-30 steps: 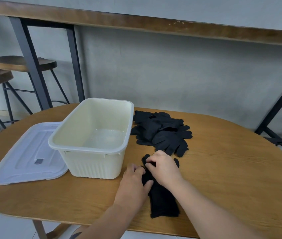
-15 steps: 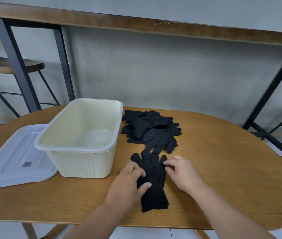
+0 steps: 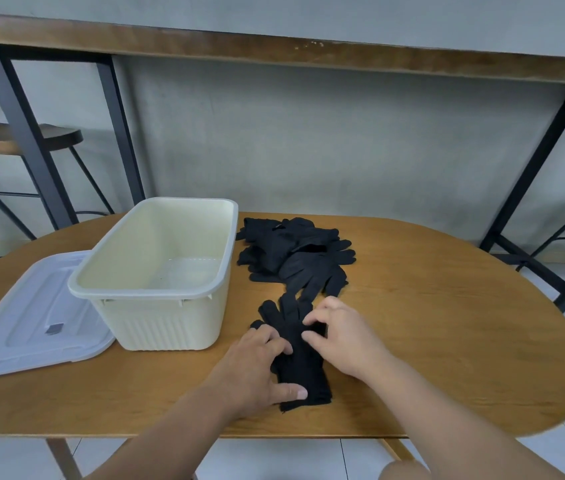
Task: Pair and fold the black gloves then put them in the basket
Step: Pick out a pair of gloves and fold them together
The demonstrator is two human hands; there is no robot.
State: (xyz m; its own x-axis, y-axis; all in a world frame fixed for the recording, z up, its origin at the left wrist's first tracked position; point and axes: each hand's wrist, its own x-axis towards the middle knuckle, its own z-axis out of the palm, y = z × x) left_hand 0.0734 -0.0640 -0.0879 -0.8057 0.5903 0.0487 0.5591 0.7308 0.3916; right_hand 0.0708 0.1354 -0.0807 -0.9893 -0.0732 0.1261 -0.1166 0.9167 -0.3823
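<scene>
A pair of black gloves (image 3: 303,367) lies stacked flat near the table's front edge, fingers pointing away from me. My left hand (image 3: 257,368) rests on the pair's left side, fingers fairly straight, thumb on the cuff. My right hand (image 3: 341,337) is at the pair's right edge with curled fingers, index and thumb pinching the fabric near the glove's thumb. A pile of several more black gloves (image 3: 295,251) lies just behind. The cream basket (image 3: 156,292) stands to the left, with nothing in it.
The basket's translucent lid (image 3: 32,323) lies flat on the oval wooden table (image 3: 447,323) at far left. Bare wood spreads to the right of the gloves. Stools (image 3: 49,136) and black metal legs of a high counter stand behind the table.
The view has drifted slightly. My right hand moved left onto the pair's right edge and its fingers curled on the fabric. My left hand slid a little further over the gloves.
</scene>
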